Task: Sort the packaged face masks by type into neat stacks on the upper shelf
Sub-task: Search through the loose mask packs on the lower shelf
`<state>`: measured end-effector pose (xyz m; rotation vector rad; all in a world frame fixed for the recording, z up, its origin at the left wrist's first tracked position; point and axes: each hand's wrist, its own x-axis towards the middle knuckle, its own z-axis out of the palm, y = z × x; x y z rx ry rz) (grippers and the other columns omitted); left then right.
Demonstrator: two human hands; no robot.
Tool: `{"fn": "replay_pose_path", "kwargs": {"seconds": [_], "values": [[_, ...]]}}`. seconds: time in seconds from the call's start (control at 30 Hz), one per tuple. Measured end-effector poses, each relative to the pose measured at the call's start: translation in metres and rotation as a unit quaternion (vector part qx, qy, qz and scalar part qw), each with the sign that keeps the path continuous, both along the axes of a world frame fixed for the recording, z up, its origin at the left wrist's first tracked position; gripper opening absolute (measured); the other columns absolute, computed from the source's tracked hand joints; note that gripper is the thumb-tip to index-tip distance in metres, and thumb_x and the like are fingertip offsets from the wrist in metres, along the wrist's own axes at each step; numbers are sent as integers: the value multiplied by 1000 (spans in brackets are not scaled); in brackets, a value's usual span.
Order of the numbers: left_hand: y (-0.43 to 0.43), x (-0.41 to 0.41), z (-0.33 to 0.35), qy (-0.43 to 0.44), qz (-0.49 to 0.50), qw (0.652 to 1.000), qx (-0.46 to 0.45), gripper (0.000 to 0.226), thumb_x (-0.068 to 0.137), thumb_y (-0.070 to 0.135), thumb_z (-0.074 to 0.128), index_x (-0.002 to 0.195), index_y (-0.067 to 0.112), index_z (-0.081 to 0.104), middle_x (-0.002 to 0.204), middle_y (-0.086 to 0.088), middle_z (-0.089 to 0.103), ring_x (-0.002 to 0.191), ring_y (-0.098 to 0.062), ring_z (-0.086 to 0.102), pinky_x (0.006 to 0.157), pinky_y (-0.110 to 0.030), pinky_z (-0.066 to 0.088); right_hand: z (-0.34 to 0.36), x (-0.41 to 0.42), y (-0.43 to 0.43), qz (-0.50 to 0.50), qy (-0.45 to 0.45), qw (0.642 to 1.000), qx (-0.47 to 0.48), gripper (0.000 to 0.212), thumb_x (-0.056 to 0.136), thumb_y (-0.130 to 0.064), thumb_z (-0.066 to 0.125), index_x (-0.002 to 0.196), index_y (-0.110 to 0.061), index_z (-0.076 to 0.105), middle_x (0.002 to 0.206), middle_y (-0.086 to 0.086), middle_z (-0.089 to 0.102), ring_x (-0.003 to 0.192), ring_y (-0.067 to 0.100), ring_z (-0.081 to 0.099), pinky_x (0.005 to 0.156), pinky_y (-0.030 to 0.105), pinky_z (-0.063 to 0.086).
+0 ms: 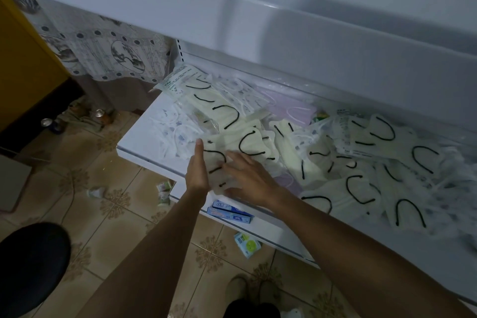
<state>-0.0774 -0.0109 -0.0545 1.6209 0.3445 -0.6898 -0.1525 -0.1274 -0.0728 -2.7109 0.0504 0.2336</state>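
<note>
A small stack of cream masks (219, 171), each sealed in clear film with black ear loops showing through, sits at the front left edge of the white shelf (139, 137). Around it lies a loose heap of the same type, lilac masks (291, 108) and white printed masks (175, 134). The left grip (197, 170) stands edge-on, fingers straight, against the stack's left side. The right grip (249, 175) lies flat on top, fingers spread. Neither curls round anything. The packets are likely light, soft and floppy, and the glossy film probably slides packet on packet. They are best taken as a bundle, pinched mid-stack so none fans out.
</note>
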Motion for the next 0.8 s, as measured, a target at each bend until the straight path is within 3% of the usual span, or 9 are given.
{"fn": "replay_pose_path", "kwargs": {"seconds": [0.1,0.17,0.23,0.3,0.47,0.57,0.67,0.73,0.8], "values": [[-1,-2,-4,-59,-37,994,83,60,72,55,63,116,15,56,112,-9,62,97,-25,57,83,-38,50,-1,-6,-1,-36,-1,999,12,62,90,-21,61,145,-22,33,158,11,2,144,27,8,111,40,30],[0,-2,-9,-84,-9,989,119,40,84,28,63,116,5,51,107,-13,57,91,-24,52,72,-30,43,-3,-10,0,-81,-61,995,-24,54,83,-8,64,134,-9,47,147,20,28,134,34,31,100,44,44],[3,0,-11,-96,15,986,135,33,88,19,59,116,4,49,102,-10,50,89,-22,47,71,-28,37,-6,-12,-2,-87,-99,987,-88,30,62,-1,74,90,-5,64,100,17,61,90,32,61,66,40,55],[7,1,-8,-129,4,980,150,29,89,18,57,113,5,48,100,-8,48,89,-22,45,72,-30,36,-12,-17,-6,-57,-90,984,-141,32,43,-3,81,62,-13,56,64,4,58,58,23,59,48,27,46],[30,14,5,-191,13,968,160,19,87,12,56,105,10,49,96,-8,49,89,-23,47,75,-30,38,-2,-28,-27,-55,64,964,-253,31,88,-16,55,118,-11,53,120,10,55,113,28,52,95,41,36],[47,25,15,-212,14,963,165,18,87,12,55,105,12,49,97,-7,50,90,-23,48,78,-34,43,19,-27,-36,-126,155,936,-290,34,93,-26,51,124,-13,52,130,9,48,123,25,43,102,39,32],[64,32,27,-211,9,965,157,23,89,12,54,111,9,50,99,-8,52,92,-26,51,81,-38,47,31,-13,-32,-250,92,947,-178,36,91,-34,48,116,-11,58,128,10,49,118,26,44,96,37,40],[76,33,40,-208,27,967,144,29,88,11,56,117,10,50,103,-9,55,99,-30,55,87,-44,49,52,4,-19,-347,12,935,75,50,88,-42,55,127,-11,52,133,9,49,120,26,47,96,38,43],[92,34,58,-217,59,965,137,41,88,12,57,127,10,49,114,-12,57,110,-33,54,93,-48,47,81,26,3,-366,60,858,356,76,83,-49,63,142,-13,32,138,4,43,121,20,46,89,31,47]]}}
